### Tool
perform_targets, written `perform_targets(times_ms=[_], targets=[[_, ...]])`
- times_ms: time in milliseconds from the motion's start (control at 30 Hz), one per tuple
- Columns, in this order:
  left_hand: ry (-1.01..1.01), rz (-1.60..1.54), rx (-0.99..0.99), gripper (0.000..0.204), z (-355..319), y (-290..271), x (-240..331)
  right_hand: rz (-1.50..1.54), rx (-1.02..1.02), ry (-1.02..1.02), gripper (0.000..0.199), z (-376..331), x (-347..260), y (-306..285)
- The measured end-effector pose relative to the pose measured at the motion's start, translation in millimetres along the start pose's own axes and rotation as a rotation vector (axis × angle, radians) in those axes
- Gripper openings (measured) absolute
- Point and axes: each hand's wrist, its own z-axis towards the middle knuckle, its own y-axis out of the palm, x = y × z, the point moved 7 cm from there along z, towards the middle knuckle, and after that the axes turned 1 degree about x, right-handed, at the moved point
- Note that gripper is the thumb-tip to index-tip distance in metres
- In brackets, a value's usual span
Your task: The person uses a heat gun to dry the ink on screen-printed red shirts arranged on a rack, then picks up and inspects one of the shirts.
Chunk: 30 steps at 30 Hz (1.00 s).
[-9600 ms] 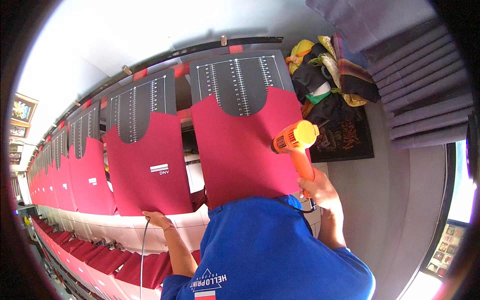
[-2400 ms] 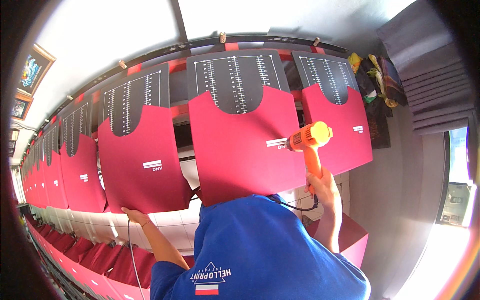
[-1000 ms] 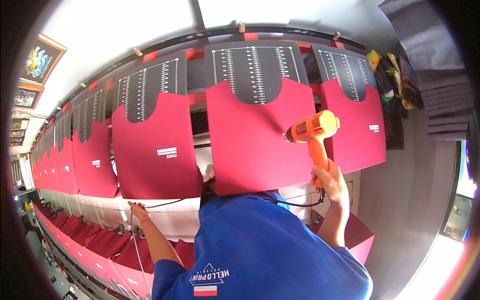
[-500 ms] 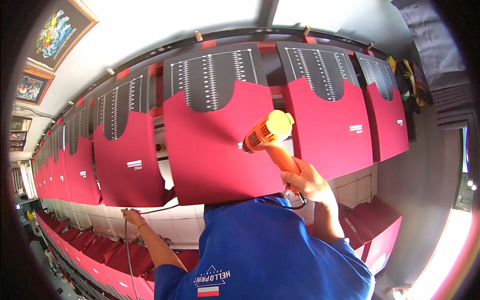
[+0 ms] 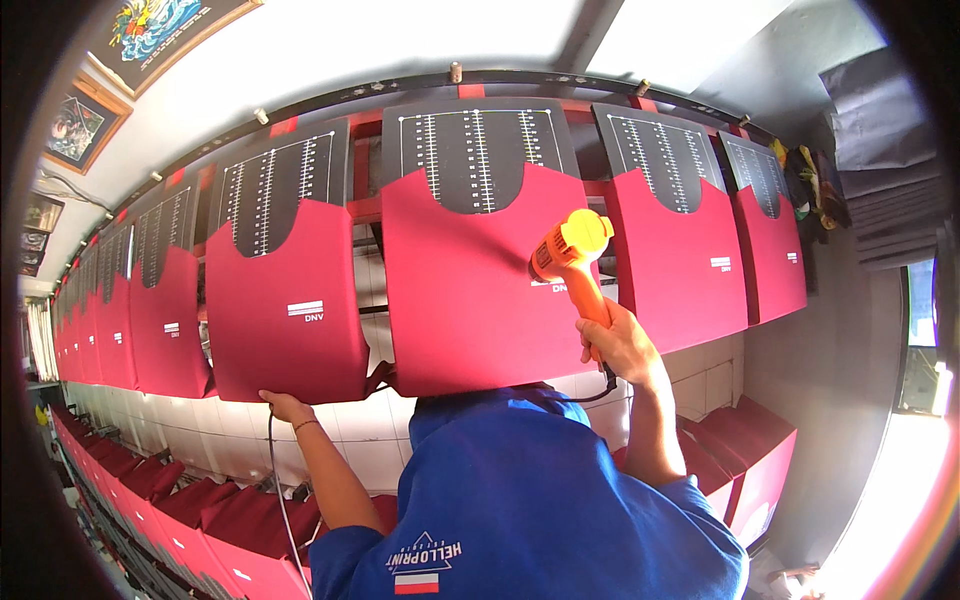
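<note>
My right hand (image 5: 618, 345) grips the handle of an orange heat gun (image 5: 568, 250), its nozzle turned toward the right part of the middle red garment (image 5: 455, 290). That garment is stretched over a black board with white scale marks (image 5: 475, 155). My left hand (image 5: 287, 406) sits at the lower edge of the neighbouring red garment (image 5: 285, 310) and holds a black cable (image 5: 275, 470) that hangs down from it. My blue shirt (image 5: 530, 500) fills the lower middle.
A long row of the same red garments on boards (image 5: 140, 320) curves away to the left, and two more (image 5: 680, 260) hang to the right. Red panels (image 5: 190, 520) line the row below. Framed pictures (image 5: 75, 125) hang upper left, dark clothes (image 5: 810, 175) upper right, a bright window (image 5: 920, 340) right.
The view has swung, so more garments show at the right. My right hand keeps the heat gun at the right part of the middle garment. My left hand stays at the lower edge.
</note>
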Motion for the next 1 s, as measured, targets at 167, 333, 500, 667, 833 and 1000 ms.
perform_targets(times_ms=[167,333,500,667,833,1000], targets=[[0.009,0.026,0.047,0.07,-12.4,2.7,11.1,-0.026,0.004,0.003,0.026,-1.5,-0.1,-1.6],[0.039,0.163,0.101,0.068,-26.0,1.7,20.4,-0.014,-0.035,-0.017,0.027,-1.4,2.6,-6.1],[0.08,0.212,0.141,0.071,-22.4,-2.6,18.5,-0.033,-0.027,-0.004,0.023,-2.5,4.8,-6.3],[0.078,0.262,0.19,0.073,-11.2,-7.0,12.5,-0.041,-0.01,0.022,0.021,-2.9,4.3,-5.1],[0.061,0.248,0.17,0.079,-15.4,-4.3,13.1,-0.057,0.019,0.015,0.021,-2.2,7.7,-6.7],[0.056,0.267,0.19,0.079,-16.1,-6.5,13.7,-0.038,0.029,0.002,0.024,-1.2,13.6,-13.2]])
